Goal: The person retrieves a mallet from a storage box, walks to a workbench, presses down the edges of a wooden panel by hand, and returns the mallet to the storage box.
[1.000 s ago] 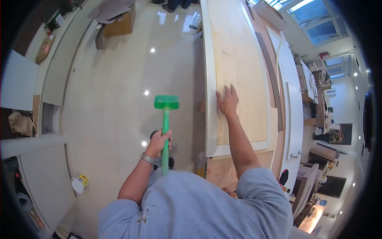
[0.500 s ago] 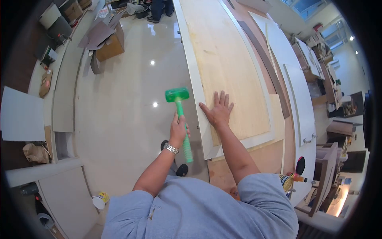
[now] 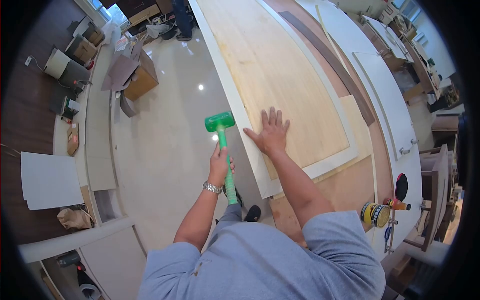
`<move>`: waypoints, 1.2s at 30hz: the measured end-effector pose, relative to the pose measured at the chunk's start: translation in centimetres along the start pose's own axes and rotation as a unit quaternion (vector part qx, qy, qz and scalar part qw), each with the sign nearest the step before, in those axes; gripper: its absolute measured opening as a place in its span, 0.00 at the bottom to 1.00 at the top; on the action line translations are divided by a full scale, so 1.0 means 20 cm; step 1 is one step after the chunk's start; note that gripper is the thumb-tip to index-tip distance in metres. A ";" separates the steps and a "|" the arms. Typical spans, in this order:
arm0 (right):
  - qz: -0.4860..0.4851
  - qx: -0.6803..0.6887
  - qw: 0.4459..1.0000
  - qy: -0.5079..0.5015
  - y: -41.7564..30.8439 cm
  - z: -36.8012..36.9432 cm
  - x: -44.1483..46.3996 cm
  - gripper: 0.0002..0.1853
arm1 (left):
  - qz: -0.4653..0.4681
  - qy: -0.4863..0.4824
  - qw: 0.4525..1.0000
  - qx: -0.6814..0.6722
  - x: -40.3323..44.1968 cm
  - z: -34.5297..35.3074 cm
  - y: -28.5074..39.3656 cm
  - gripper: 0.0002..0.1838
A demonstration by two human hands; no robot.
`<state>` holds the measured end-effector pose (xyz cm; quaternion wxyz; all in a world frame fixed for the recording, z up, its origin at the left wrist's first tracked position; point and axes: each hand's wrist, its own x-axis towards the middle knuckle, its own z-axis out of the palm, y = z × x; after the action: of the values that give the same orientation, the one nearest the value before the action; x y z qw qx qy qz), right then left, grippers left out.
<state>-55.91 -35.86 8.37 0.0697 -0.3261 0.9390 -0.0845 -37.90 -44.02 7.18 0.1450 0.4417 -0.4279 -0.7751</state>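
Observation:
My left hand [image 3: 218,165] is wrapped around the handle of a green mallet [image 3: 220,121], with a metal-band watch at the wrist. The mallet's head points up and away from me, beside the long edge of a wooden panel [image 3: 290,80] with a white border, apart from it. On the panel near its close end lies my right hand [image 3: 271,135], palm down, fingers spread, thumb over the white border. Under the panel a larger pinkish-brown board [image 3: 330,200] shows.
A dark strip [image 3: 330,52] and a white door panel [image 3: 377,100] with handles lie to the right. A yellow can [image 3: 375,214] and an orange bottle [image 3: 397,204] stand near my right elbow. On the floor is a cardboard box [image 3: 141,80]; a person's legs [image 3: 182,17] are at the back.
My view has turned, so the bench and room shift in the picture. My left hand still grips the mallet beside the panel edge, and my right hand stays flat on the panel.

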 end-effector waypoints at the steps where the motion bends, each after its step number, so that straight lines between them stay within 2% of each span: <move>1: -0.002 0.000 1.000 0.005 0.01 0.01 0.01 0.54 | 0.003 0.011 1.000 -0.010 0.02 -0.01 0.00 0.20; 5: -0.001 -0.006 1.000 -0.002 0.01 0.02 -0.03 0.54 | -0.019 0.048 0.996 -0.075 0.05 0.06 -0.06 0.24; 8: -0.003 -0.005 1.000 -0.017 0.00 -0.01 0.00 0.54 | -0.011 -0.011 1.000 0.024 -0.06 0.02 -0.01 0.24; 11: -0.001 0.000 1.000 -0.020 0.00 -0.01 0.01 0.53 | 0.046 0.048 0.998 0.015 0.03 -0.03 -0.02 0.25; 14: 0.002 -0.007 1.000 -0.025 0.00 -0.02 -0.01 0.53 | 0.052 0.068 0.996 -0.004 0.15 0.01 -0.03 0.26; 17: -0.003 -0.014 1.000 -0.016 -0.02 -0.01 0.00 0.53 | 0.036 0.016 0.996 0.082 0.09 0.02 0.04 0.26; 20: -0.005 -0.016 1.000 -0.005 -0.01 0.01 0.02 0.53 | 0.072 0.065 0.995 0.002 0.15 0.07 0.00 0.26; 23: 0.000 -0.017 1.000 -0.013 0.00 0.01 -0.01 0.53 | 0.067 0.026 0.997 0.042 0.18 0.07 0.01 0.29; 26: 0.000 -0.018 1.000 -0.006 -0.01 0.01 0.02 0.53 | 0.093 0.020 0.995 0.042 0.19 0.02 0.08 0.26; 29: 0.004 -0.021 1.000 -0.014 -0.01 0.00 -0.01 0.53 | 0.099 0.061 0.993 0.013 0.22 0.12 0.07 0.25; 32: 0.001 -0.018 1.000 -0.019 -0.02 -0.02 0.01 0.52 | 0.089 0.018 0.991 0.094 0.19 0.05 0.16 0.24; 35: 0.005 -0.018 1.000 -0.018 -0.02 -0.01 0.01 0.51 | 0.092 0.062 0.994 -0.009 0.25 0.03 0.20 0.29; 36: 0.006 -0.021 1.000 -0.015 -0.02 -0.02 0.01 0.51 | 0.085 0.039 0.995 0.024 0.27 0.03 0.20 0.27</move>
<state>-55.81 -36.32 8.78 0.0773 -0.3230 0.9414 -0.0590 -42.00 -49.27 7.51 0.2167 0.4367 -0.4765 -0.7316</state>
